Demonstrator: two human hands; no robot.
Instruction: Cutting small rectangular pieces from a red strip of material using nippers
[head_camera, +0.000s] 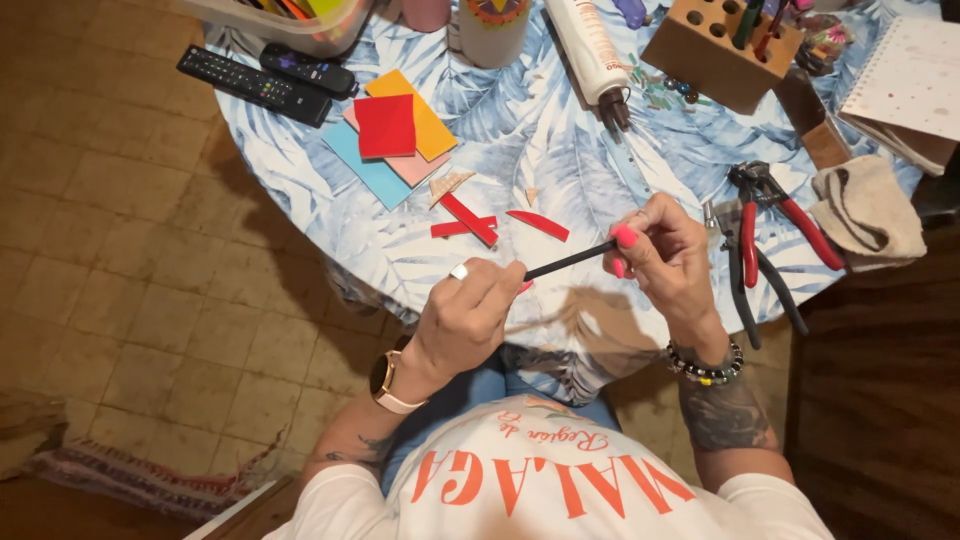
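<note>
A thin dark strip (568, 262) is held edge-on between both hands above the near edge of the round table (520, 140). My left hand (470, 315), with a ring and a wristwatch, pinches its near end. My right hand (665, 255), with pink nails and a bead bracelet, pinches its far end. Just beyond the strip lie several red shards (470, 222) and a beige fragment (448, 184) on the blue leaf-patterned cloth.
Coloured square sheets (392, 140) are stacked at the left; two black remotes (262, 82) lie behind them. Red-handled pliers (768, 215) and black pliers rest at the right beside a folded cloth (868, 208). A tube (592, 55), a wooden tool block (720, 50) and a notebook (910, 80) stand farther back.
</note>
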